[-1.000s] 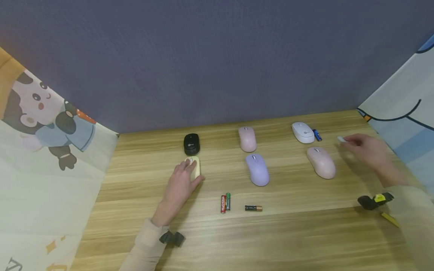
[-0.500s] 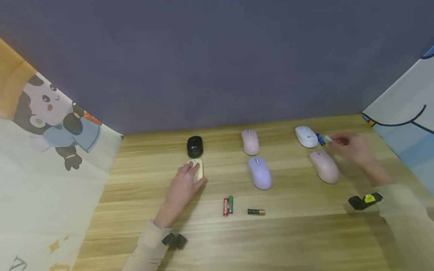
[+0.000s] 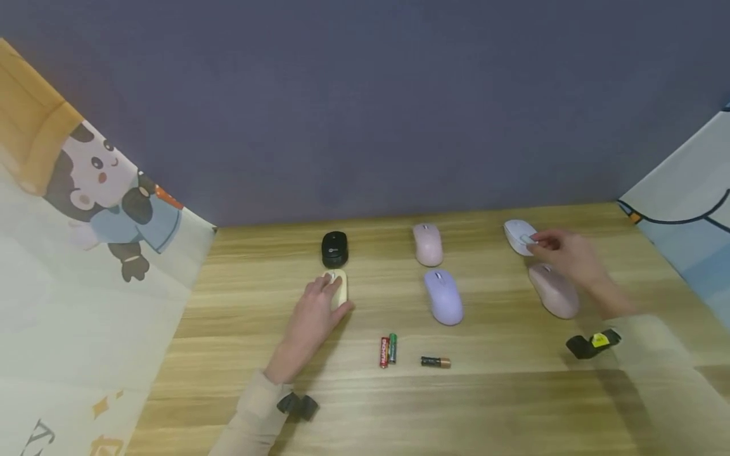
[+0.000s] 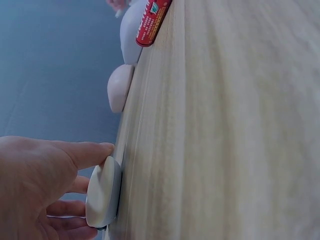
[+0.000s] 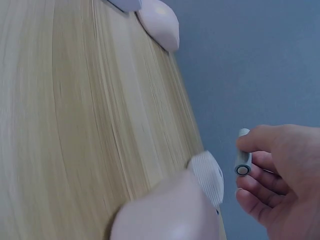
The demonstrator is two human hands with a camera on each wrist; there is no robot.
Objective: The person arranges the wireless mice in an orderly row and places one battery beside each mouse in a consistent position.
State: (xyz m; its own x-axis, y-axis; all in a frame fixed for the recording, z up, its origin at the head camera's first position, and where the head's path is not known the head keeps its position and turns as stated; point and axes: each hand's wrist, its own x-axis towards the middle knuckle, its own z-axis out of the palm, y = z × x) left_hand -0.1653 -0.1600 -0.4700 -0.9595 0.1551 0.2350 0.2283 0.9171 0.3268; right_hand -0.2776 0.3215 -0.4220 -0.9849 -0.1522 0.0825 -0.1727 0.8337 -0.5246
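My left hand [image 3: 308, 313] grips a pale yellow computer mouse [image 3: 342, 290], its thumb along one side and the other fingers over the top and far side. In the left wrist view that mouse [image 4: 102, 192] sits flat on the table by the thumb tip. Between thumb and fingertips my right hand [image 3: 572, 258] pinches a light-coloured battery [image 5: 243, 155]; its round end shows in the right wrist view. The battery is held up, overlapping the white mouse [image 3: 515, 233] in the head view. Below the right hand lies a pink mouse [image 3: 553, 292], partly covered by it.
A black mouse [image 3: 334, 250] stands behind the yellow one. Mid-table are another pink mouse [image 3: 428, 246] and a lavender mouse [image 3: 443, 297]. Nearer lie a red battery [image 3: 384, 352], a green battery [image 3: 393, 348] and a black-and-copper battery [image 3: 436, 362]. A dark wall [image 3: 365, 114] borders the back.
My right hand has carried the battery left, from beyond the blue battery to over the white mouse; the blue battery is now hidden. My left hand stays on the yellow mouse. The head view has shifted slightly.
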